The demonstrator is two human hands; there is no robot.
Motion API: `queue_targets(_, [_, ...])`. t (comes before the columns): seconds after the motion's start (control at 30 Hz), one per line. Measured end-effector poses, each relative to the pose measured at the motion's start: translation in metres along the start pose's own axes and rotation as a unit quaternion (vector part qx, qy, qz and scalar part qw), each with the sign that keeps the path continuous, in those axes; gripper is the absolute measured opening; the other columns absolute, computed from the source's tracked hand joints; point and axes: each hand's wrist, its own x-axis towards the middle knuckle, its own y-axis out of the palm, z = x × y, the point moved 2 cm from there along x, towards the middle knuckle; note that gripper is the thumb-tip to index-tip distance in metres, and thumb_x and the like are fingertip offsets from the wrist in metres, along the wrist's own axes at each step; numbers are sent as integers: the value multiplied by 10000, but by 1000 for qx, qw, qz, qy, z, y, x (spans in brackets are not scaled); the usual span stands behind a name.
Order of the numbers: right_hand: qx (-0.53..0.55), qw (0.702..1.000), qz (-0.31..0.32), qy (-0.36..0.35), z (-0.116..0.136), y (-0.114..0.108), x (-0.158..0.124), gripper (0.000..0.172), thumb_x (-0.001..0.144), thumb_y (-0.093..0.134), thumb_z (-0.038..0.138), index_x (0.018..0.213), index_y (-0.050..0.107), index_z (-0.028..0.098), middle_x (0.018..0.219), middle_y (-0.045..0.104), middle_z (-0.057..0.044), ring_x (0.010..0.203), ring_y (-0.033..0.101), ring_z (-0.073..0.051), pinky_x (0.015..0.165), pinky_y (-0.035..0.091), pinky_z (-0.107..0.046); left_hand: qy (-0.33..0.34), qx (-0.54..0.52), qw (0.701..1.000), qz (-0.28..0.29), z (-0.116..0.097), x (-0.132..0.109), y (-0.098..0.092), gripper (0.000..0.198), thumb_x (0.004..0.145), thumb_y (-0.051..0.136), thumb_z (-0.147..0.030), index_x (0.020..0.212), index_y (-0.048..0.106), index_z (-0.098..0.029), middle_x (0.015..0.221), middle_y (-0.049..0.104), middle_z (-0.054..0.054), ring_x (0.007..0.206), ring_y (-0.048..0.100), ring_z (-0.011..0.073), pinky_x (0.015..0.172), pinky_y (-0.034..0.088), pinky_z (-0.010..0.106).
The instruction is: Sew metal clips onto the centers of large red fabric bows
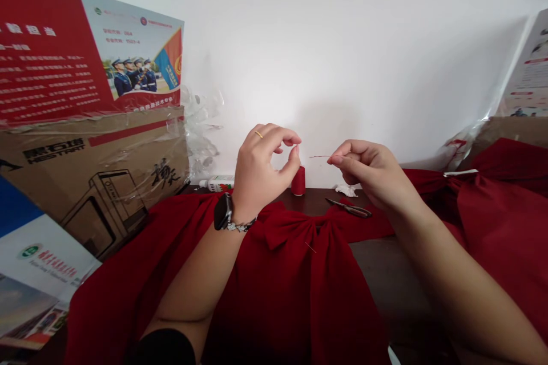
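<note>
My left hand [268,165] is raised in front of the wall, thumb and forefinger curved close together; whatever may be between their tips is too small to make out. To its right, my right hand [363,168] pinches a short thin red thread [319,156] whose end points toward my left hand. Below both hands lies gathered red cloth [299,274], with a fine thread or needle on it. A red thread spool [298,181] stands upright behind my left hand. Dark scissors [350,207] rest on the table below my right hand.
At the left stand a cardboard box [107,182] and a red printed board [47,57]. A white tube [217,183] and a crumpled white tissue [346,190] lie by the wall [363,40]. More red cloth [505,217] is at the right, before another box.
</note>
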Motion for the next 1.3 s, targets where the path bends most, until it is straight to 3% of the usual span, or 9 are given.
queue_targets(0.1, [-6,1000,3,-11,2,2,-2,234,795,671,377,738,588,165,460,371,77,425,269,-46,408,187,-203,59,-1,998,30,-7,1,-2,99,812,589,-158,893,637,-189,708,598,-10,704,541,121,727,492,283])
queue_targets(0.23, [-24,999,31,-34,12,9,-8,227,793,672,368,750,604,156,497,452,58,430,316,-45,407,216,-200,149,18,986,71,-12,-2,3,89,842,586,-163,894,650,-196,740,642,-1,721,558,123,702,467,269])
queue_targets(0.43, [-1,989,144,-44,21,13,-15,256,820,648,370,707,602,144,501,417,57,433,308,-40,409,232,-193,277,-7,960,-33,-7,-8,2,110,826,628,-140,895,641,-225,765,675,-13,701,580,110,634,439,254])
queue_targets(0.53, [55,984,160,-48,20,10,-15,232,871,585,382,832,613,155,510,418,62,438,322,-46,414,253,-189,315,-49,946,-57,-6,-8,-2,144,814,644,-139,898,650,-255,747,674,-31,674,582,97,607,445,238])
queue_targets(0.7, [82,971,218,-54,21,11,-18,270,891,576,327,1115,586,176,516,428,68,480,399,-68,448,319,-186,236,-83,966,64,-12,-4,-3,74,856,607,-276,836,674,-301,703,661,-33,615,580,99,576,478,243])
queue_targets(0.83, [91,971,214,-60,20,14,-18,204,879,595,322,1011,611,168,535,466,59,471,409,-60,444,336,-181,220,-110,963,110,-18,-4,-4,79,857,604,-304,867,681,-319,737,669,-16,631,595,116,574,503,258])
queue_targets(0.97, [110,974,191,-51,16,14,-14,174,847,638,321,825,593,155,538,477,58,459,402,-44,441,341,-170,229,-127,960,99,-21,-4,-2,42,837,636,-296,853,673,-308,769,674,-19,647,600,102,585,497,241])
queue_targets(1.17, [90,981,166,-36,16,10,-10,238,832,648,382,806,573,157,532,487,55,466,428,-49,452,343,-173,199,-109,970,91,-23,-9,11,54,849,607,-272,808,630,-245,768,678,-23,640,607,85,614,501,219])
queue_targets(1.3, [90,980,175,-10,16,9,-10,237,864,607,388,920,599,158,530,476,54,470,426,-55,448,322,-177,153,-122,980,-15,-19,-17,13,127,788,676,-277,771,562,-224,615,581,-65,493,500,55,509,436,196])
